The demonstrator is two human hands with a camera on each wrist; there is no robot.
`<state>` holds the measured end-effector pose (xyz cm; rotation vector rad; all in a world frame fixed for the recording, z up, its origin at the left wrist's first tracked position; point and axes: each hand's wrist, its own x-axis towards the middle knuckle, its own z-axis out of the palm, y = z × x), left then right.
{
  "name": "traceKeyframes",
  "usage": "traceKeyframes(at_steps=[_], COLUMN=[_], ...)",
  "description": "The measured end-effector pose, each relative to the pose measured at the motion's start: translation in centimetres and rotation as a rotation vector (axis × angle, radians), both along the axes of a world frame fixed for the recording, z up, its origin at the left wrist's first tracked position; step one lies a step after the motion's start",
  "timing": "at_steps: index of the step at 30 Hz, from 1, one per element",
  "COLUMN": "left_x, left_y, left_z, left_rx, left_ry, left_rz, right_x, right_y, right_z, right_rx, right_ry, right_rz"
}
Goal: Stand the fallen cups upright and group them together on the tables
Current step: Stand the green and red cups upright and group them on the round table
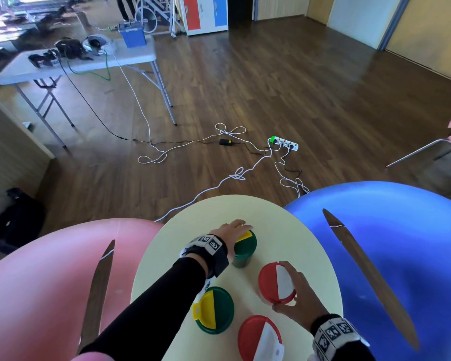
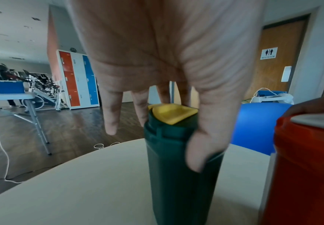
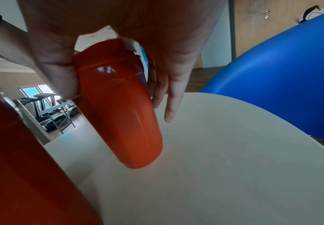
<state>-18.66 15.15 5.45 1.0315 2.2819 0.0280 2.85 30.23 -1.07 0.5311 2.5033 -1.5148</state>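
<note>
We're on the grouping step: all four cups stand upright on the cream surface (image 1: 310,230). Our left hand (image 1: 231,229) grips the far green cup (image 1: 244,252) from above at its lid; our right hand (image 1: 296,300) pinches the red cup (image 1: 276,282), slightly tilted. Next we'd slide both toward the near pair.

Head camera looks down and forward over the cream round table (image 1: 292,230) toward the floor beyond. Left wrist camera sits low, close behind the far green cup (image 2: 178,167). Right wrist camera hugs the red cup (image 3: 122,109); all views share that tabletop.
</note>
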Motion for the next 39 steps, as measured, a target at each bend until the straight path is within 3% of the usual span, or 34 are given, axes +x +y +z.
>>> traceKeyframes(at_steps=[7,20,27,39], left_x=[1.3,1.2,1.3,1.4], left_y=[0.4,-0.9,-1.0,-0.9], left_z=[0.0,-0.2,-0.4,-0.3], left_rx=[0.054,0.115,0.116,0.137], left_ry=[0.065,-0.077,-0.076,-0.076], left_rz=[0.168,0.19,0.194,0.23], right_x=[0.0,-0.2,-1.2,-5.8], right_y=[0.0,-0.1,0.3,1.4], right_z=[0.1,0.5,2.1,3.0], right_rx=[0.01,0.048,0.199,0.165], right_ry=[-0.002,0.006,-0.058,-0.097], right_rz=[0.002,0.041,0.073,0.09])
